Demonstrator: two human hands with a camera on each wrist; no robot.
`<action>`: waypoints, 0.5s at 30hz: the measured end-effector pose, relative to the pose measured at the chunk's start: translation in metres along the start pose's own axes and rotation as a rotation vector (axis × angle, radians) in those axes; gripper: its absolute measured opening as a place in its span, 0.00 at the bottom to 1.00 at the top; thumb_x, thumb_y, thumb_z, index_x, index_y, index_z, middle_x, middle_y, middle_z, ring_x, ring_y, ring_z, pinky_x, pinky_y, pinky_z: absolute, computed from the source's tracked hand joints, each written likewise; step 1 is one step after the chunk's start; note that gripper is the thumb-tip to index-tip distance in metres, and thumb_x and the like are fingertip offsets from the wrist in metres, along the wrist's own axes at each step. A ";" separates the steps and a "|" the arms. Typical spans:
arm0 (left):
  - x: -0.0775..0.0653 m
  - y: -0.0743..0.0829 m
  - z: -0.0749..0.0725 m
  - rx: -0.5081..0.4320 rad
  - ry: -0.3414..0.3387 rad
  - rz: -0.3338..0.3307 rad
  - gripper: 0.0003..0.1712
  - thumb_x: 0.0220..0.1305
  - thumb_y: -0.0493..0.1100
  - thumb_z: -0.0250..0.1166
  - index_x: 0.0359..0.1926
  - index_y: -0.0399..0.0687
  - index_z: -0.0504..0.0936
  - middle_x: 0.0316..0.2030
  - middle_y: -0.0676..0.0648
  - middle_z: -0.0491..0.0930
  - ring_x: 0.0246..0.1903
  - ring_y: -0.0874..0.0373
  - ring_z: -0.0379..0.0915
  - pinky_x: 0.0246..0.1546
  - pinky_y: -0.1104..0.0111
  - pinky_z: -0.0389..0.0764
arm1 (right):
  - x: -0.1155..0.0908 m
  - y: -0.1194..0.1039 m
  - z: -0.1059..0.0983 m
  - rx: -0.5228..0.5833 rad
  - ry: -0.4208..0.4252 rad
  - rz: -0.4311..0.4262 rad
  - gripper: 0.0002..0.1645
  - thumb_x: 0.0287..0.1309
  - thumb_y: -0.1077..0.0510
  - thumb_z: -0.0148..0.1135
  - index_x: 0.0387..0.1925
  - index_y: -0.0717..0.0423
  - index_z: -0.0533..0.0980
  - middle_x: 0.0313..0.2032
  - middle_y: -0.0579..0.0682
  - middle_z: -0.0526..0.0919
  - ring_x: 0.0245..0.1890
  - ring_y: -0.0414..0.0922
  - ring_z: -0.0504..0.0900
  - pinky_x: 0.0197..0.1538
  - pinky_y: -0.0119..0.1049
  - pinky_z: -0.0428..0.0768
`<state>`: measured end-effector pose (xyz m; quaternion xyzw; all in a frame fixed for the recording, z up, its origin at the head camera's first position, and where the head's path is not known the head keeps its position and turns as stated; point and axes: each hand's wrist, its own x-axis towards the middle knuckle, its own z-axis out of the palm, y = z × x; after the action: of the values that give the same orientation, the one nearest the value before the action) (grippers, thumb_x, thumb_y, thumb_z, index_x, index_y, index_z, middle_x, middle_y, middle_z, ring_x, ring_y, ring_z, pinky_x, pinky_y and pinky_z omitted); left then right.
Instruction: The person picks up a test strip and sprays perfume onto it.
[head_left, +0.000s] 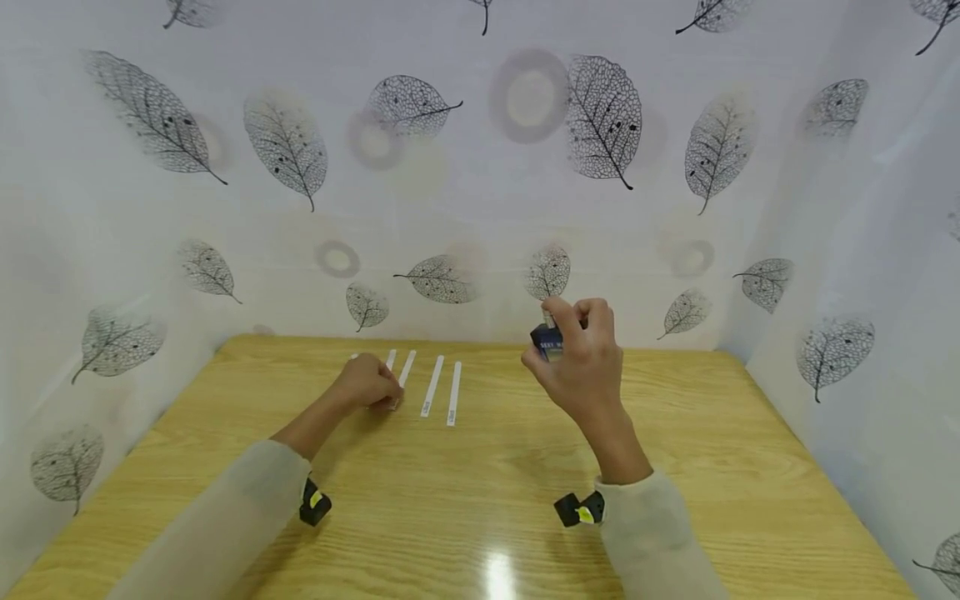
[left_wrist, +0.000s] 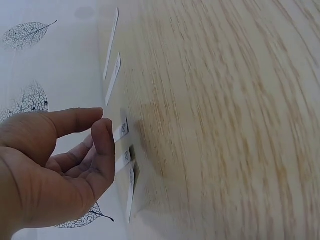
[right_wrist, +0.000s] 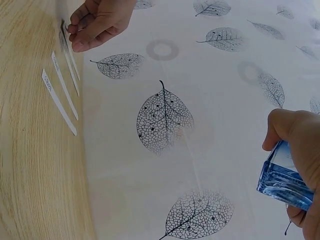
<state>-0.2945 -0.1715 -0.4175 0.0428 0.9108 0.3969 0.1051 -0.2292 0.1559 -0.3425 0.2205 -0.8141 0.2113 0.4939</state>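
My right hand point(head_left: 588, 371) holds a blue glass perfume bottle point(head_left: 546, 340) raised over the right part of the table, with a finger at its top. The right wrist view shows the bottle's clear blue base point(right_wrist: 285, 182) with fingers around it. To the left, my left hand point(head_left: 363, 383) is just over several white paper strips, its fingers bent and thumb and index close together. Nothing shows between those fingertips in the left wrist view. A strip point(left_wrist: 122, 131) lies just beyond the thumb. Two strips point(head_left: 432, 387) lie to the right of that hand, small print at their near ends.
The wooden table point(head_left: 480, 492) runs back to a pale curtain point(head_left: 480, 192) printed with leaves, which also hangs along both sides. Black wrist cameras point(head_left: 315, 502) sit below each wrist.
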 end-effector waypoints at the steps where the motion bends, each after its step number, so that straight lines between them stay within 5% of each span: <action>1: 0.000 0.001 0.000 0.000 -0.004 0.010 0.07 0.59 0.37 0.70 0.29 0.35 0.87 0.21 0.45 0.85 0.21 0.57 0.79 0.23 0.69 0.78 | 0.000 0.000 0.000 0.001 0.003 0.001 0.31 0.49 0.60 0.73 0.55 0.51 0.71 0.39 0.59 0.63 0.33 0.53 0.65 0.18 0.40 0.62; 7: 0.001 0.004 0.006 0.003 -0.015 0.056 0.08 0.58 0.36 0.68 0.25 0.36 0.88 0.19 0.46 0.83 0.18 0.60 0.71 0.21 0.71 0.71 | 0.000 -0.001 0.000 0.006 0.005 0.011 0.31 0.48 0.61 0.73 0.55 0.51 0.72 0.39 0.60 0.64 0.33 0.53 0.65 0.18 0.39 0.61; 15: 0.001 0.011 0.021 0.037 -0.021 0.057 0.06 0.55 0.36 0.73 0.24 0.39 0.89 0.17 0.49 0.82 0.21 0.59 0.76 0.27 0.71 0.77 | 0.000 -0.002 0.000 0.005 0.004 0.015 0.31 0.47 0.61 0.73 0.55 0.50 0.72 0.39 0.59 0.64 0.34 0.53 0.65 0.18 0.39 0.61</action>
<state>-0.2903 -0.1487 -0.4238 0.0748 0.9153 0.3823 0.1027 -0.2279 0.1537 -0.3425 0.2152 -0.8143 0.2177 0.4932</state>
